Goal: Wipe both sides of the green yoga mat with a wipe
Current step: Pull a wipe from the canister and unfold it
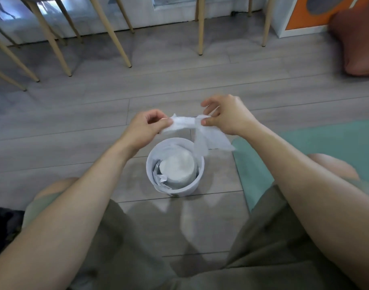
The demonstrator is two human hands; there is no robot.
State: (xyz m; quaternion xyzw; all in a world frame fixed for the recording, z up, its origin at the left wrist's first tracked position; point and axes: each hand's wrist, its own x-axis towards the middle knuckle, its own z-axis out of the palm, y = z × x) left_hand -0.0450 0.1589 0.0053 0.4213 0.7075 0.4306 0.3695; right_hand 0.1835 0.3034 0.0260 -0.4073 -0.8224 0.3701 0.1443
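A white wipe point(186, 123) is stretched between my two hands above an open white tub point(192, 185) that holds a roll of wipes. My left hand point(145, 127) pinches the wipe's left end between thumb and fingers. The right end is pinched by my right hand point(225, 115), and a loose flap hangs down from it over the tub's rim. The green yoga mat point(317, 143) lies flat on the floor at the right, partly hidden by my right arm and knee.
I am low over a grey wood-plank floor point(95, 122), my knees at both sides. Several wooden chair legs point(53, 45) stand at the back left and middle. A brown cushion point(357, 45) and an orange-and-white box point(301, 15) sit at the back right.
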